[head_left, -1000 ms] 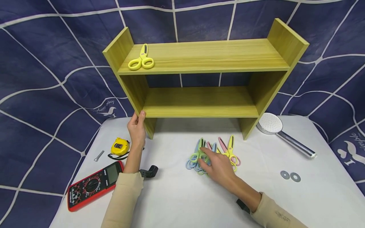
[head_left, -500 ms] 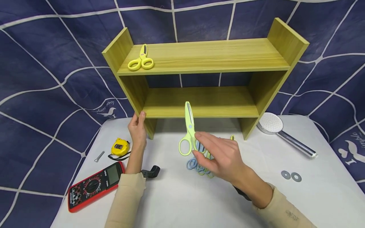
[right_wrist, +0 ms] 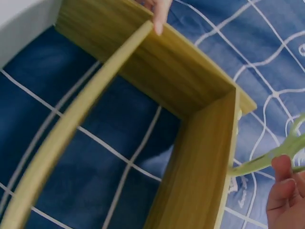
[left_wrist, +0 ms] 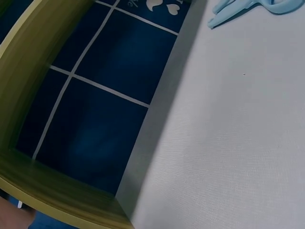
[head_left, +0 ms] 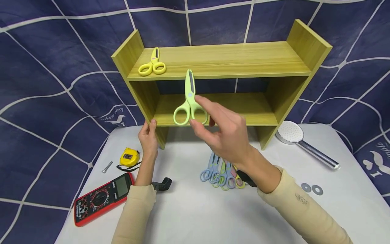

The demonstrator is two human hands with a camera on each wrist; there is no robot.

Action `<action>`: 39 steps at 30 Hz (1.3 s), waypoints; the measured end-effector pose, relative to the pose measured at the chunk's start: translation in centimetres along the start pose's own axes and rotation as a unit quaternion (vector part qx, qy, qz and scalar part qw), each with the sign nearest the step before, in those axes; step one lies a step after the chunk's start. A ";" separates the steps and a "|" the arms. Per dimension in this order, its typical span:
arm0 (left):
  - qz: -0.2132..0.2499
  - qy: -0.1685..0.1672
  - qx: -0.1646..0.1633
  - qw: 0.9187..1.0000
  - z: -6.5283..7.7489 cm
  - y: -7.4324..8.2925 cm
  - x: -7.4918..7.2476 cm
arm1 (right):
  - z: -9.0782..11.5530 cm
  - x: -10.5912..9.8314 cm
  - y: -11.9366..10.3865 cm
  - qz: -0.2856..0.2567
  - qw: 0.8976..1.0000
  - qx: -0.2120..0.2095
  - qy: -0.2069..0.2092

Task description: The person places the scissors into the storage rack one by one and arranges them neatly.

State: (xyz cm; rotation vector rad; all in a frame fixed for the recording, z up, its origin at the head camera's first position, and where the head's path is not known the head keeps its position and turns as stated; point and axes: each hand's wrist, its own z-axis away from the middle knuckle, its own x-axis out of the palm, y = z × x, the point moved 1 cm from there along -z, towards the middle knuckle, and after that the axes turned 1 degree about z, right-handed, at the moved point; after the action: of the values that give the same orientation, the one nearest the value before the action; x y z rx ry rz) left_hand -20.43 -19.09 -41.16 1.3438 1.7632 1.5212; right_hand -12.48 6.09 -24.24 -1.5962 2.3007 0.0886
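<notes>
My right hand (head_left: 226,130) pinches light green scissors (head_left: 189,98) by one handle, blades pointing up, in front of the wooden shelf (head_left: 219,73). The right wrist view shows the same scissors (right_wrist: 267,160) held between fingertips and thumb. With my left hand (head_left: 148,137) I grip the shelf's left side panel at the lower board. Yellow scissors (head_left: 152,62) lie at the left end of the top board. Below my right forearm, a pile of blue, green, pink and yellow scissors (head_left: 219,174) rests on the white table, partly hidden by the hand.
On the left are a yellow tape measure (head_left: 129,157), a bolt (head_left: 107,167) and a red multimeter (head_left: 102,199). A shower head (head_left: 290,132) lies to the right of the shelf, with two washers (head_left: 311,188) in front of it. Dark blue cloth (head_left: 45,101) hangs behind.
My right hand has lifted the light green scissors from the pile and carried them up and to the left, before the shelf. The left hand stays on the side panel.
</notes>
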 end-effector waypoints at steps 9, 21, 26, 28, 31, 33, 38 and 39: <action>-0.011 0.012 0.021 1.000 0.4 0.0 0.1 | -2.8 0.4 2.5 0.050 0.998 0.037 -0.031; -0.053 -0.048 -0.001 0.997 0.2 0.7 -0.2 | -6.1 1.9 4.7 0.042 0.970 0.222 -0.089; -0.060 -0.041 -0.010 0.997 0.2 0.9 -0.2 | -6.9 3.5 5.3 0.032 0.947 0.303 -0.100; -0.060 -0.031 -0.010 0.998 0.2 0.9 -0.3 | -6.8 4.2 5.2 0.011 0.939 0.334 -0.081; -0.057 -0.017 -0.004 0.998 0.2 1.0 -0.4 | -6.6 5.0 5.1 -0.030 0.930 0.363 -0.040; -0.054 -0.011 0.002 0.998 0.2 1.0 -0.5 | -6.6 5.3 5.0 -0.039 0.927 0.372 -0.030; -0.048 -0.011 0.010 0.999 0.1 1.2 -0.3 | -6.7 5.3 5.0 -0.042 0.926 0.374 -0.026; -0.047 -0.011 0.010 0.999 0.1 1.2 -0.3 | -6.6 5.2 5.0 -0.047 0.926 0.373 -0.024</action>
State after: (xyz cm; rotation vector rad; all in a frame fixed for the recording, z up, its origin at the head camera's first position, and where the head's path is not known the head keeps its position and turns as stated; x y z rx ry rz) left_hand -19.81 -19.40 -40.19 1.2641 1.8057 1.4365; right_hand -20.26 1.69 -20.36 -1.2576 1.8602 -0.6797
